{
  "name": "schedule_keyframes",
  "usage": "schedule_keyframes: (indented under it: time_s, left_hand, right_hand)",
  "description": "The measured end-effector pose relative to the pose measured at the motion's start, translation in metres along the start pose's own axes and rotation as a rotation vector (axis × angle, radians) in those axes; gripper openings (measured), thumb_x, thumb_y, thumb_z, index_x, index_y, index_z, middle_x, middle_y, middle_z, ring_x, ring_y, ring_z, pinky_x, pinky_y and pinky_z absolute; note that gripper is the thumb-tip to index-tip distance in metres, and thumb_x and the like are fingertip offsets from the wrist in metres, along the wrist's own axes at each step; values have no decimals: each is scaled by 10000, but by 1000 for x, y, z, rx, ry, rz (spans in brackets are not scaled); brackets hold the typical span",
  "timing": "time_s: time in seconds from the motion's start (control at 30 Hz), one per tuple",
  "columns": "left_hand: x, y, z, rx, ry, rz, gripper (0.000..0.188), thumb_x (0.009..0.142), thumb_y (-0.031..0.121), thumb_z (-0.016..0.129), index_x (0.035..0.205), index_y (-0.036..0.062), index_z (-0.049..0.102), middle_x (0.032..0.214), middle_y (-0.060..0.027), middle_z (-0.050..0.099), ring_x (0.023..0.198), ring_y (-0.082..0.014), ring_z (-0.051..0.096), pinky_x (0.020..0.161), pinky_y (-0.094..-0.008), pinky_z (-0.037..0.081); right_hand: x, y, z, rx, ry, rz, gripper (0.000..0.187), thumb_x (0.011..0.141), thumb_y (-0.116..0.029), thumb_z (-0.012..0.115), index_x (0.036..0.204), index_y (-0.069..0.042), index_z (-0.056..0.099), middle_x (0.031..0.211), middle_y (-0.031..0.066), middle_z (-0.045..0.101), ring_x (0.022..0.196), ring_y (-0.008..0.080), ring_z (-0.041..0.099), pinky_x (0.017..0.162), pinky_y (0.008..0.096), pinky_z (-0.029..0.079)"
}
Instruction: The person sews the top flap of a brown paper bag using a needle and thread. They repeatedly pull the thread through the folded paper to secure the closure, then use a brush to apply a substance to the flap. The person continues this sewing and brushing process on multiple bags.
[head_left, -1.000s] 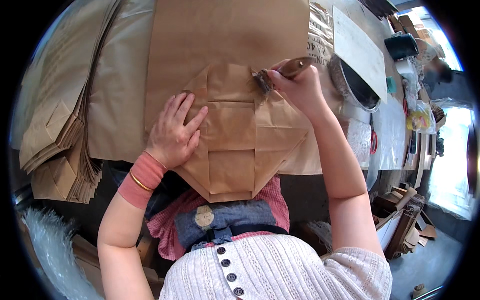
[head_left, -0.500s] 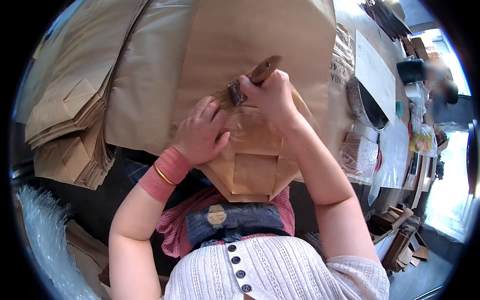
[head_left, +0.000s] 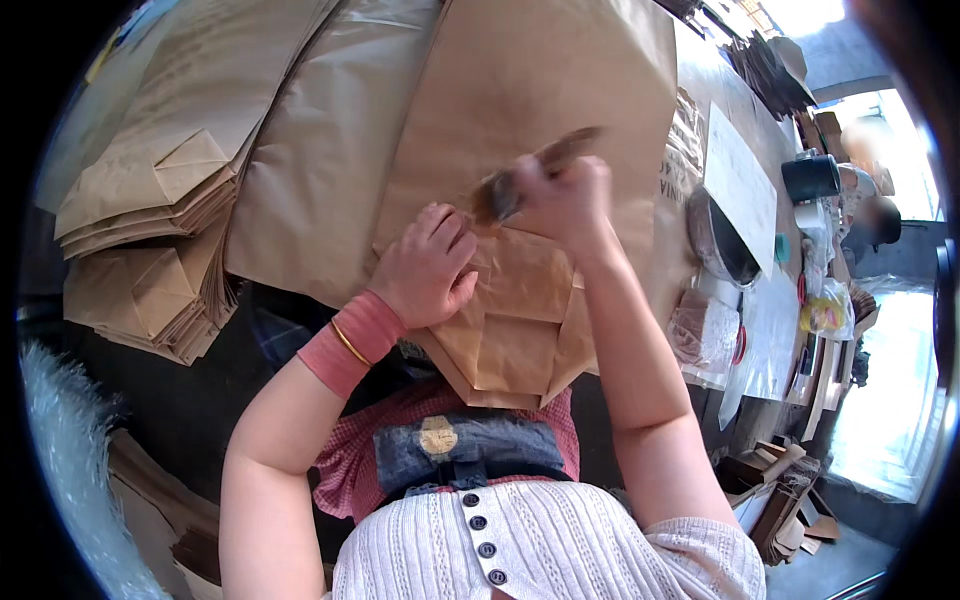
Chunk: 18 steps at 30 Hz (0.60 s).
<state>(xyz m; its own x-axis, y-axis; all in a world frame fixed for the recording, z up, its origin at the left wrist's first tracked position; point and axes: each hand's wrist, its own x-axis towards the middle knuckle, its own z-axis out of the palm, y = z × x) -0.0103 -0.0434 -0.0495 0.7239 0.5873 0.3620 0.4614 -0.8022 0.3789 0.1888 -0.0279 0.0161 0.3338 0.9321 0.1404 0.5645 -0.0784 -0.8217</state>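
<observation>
On paper bag (head_left: 520, 355), unclenched left hand (head_left: 425, 268) resting; right hand (head_left: 572, 200) gripping brush (head_left: 495, 198); basin (head_left: 706, 235) partly under board (head_left: 740, 178), contents unclear.

Apparently a paper-bag workshop: stacked brown bags (head_left: 145, 200), worktable (head_left: 703, 75), brush (head_left: 506, 194), cardboard pieces (head_left: 783, 505).

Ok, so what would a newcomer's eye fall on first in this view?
Probably the brush, blurred in the right hand just above the middle of the view. Next, the folded brown paper beneath, with the left hand resting on its left side and a pink wristband below that hand. Then the stack of folded bags at far left.
</observation>
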Motion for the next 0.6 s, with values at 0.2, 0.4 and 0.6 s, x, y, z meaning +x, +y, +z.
schedule_keyframes:
  time_s: [0.2, 0.4, 0.6]
  left_hand:
    - [1, 1, -2, 6, 3, -11, 409, 790, 241, 671, 1104, -7, 588, 1247, -217, 526, 1269, -414, 452, 1074, -496, 400]
    - [-7, -3, -3, 25, 28, -16, 422, 787, 245, 679, 1106, -14, 586, 1257, -219, 524, 1267, -413, 456, 1067, -489, 409]
    - [-3, -5, -7, 19, -9, -14, 403, 802, 250, 664, 1109, 3, 579, 1269, -212, 519, 1273, -409, 453, 1068, -484, 406]
  right_hand:
    - [32, 19, 2, -272, 50, -175, 261, 803, -177, 647, 656, 30, 587, 650, 196, 622, 625, 376, 638, 606, 436, 511]
    - [-4, -32, -2, -1, 123, -135, 333, 817, -214, 672, 605, 33, 605, 600, 194, 597, 591, 371, 622, 625, 417, 521]
    - [15, 6, 1, -206, 45, -148, 191, 828, -170, 676, 743, 0, 652, 714, 187, 640, 686, 360, 642, 638, 405, 515]
